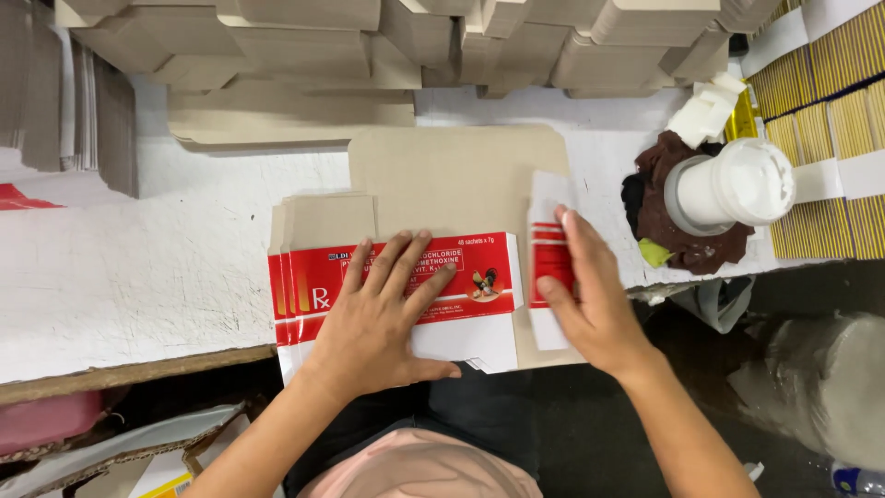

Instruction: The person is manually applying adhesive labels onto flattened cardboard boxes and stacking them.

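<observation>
A small pile of flat red and white carton blanks (479, 281) lies on a brown cardboard sheet (452, 175) at the front edge of the white worktable (147, 267). My left hand (383, 318) lies flat on the pile with its fingers spread, pressing it down. Just to the right, my right hand (590, 300) holds one end flap (546, 244) of the top blank, bent upward, with thumb and fingers pinching it.
Folded brown cartons (387, 41) are piled along the back. A white plastic jar (733, 189) sits on a dark brown rag (673, 231) at the right, beside rows of yellow strips (830, 138). Flat grey board stacks (101, 120) stand at the left.
</observation>
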